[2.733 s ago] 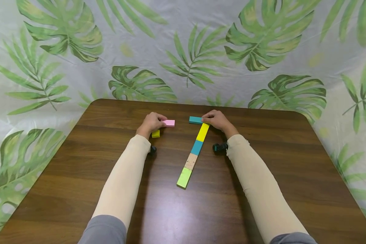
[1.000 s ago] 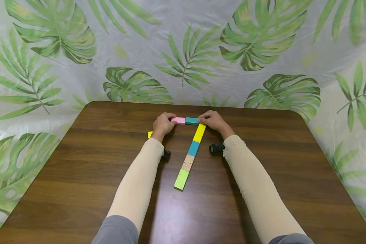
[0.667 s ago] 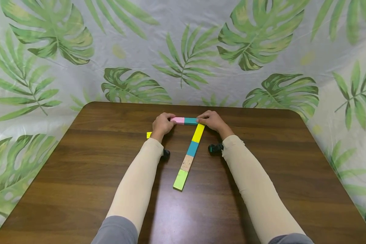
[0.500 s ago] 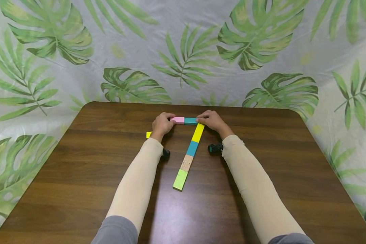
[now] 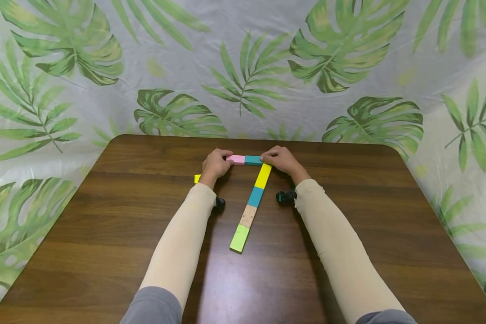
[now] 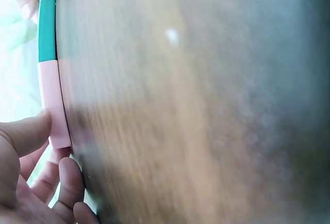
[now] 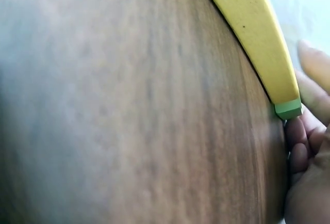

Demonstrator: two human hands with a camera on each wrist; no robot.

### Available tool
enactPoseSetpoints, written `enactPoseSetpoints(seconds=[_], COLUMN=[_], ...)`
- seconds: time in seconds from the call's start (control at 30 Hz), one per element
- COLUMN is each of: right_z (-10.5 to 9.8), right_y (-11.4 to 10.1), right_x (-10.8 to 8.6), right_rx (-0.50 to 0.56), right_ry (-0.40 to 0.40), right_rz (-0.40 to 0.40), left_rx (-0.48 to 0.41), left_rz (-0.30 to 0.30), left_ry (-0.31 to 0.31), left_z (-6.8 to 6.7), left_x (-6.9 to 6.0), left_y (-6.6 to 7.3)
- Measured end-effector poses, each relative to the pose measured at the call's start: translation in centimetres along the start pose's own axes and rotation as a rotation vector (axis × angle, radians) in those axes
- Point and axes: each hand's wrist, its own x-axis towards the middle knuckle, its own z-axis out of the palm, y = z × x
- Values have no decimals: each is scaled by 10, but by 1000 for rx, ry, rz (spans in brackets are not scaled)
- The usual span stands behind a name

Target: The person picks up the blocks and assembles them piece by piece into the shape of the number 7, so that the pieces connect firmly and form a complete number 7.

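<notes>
My left hand pinches the left end of a pink block near the table's far edge; in the left wrist view its thumb lies on the pink block. End to end with it, touching, lies a teal block. The right hand holds the teal block's right end, which its fingers partly hide. From there a slanting row runs toward me: a yellow block, a blue block, a plain wood block and a lime green block.
Another yellow block lies left of the left wrist, partly hidden by it. Everything rests on a dark wooden table with rounded far corners. A leaf-patterned cloth hangs behind the far edge.
Since the oldest frame, my left hand has carried the pink block rightward until it met the teal block. Over the last second, both hands and the blocks stay practically still.
</notes>
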Motion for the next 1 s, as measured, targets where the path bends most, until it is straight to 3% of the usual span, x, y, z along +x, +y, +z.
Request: enactPoseSetpoints(seconds=[0.87,1.0], right_z=[3,1], right_y=[2,1], right_x=[3,1], right_rx=[-22,-25], right_ry=[8,7], right_rz=[6,2], left_rx=[-4,-11], left_rz=[-11,14], left_ry=[-3,-40], left_z=[-2,-5], left_x=[-2,-1], left_y=[1,1])
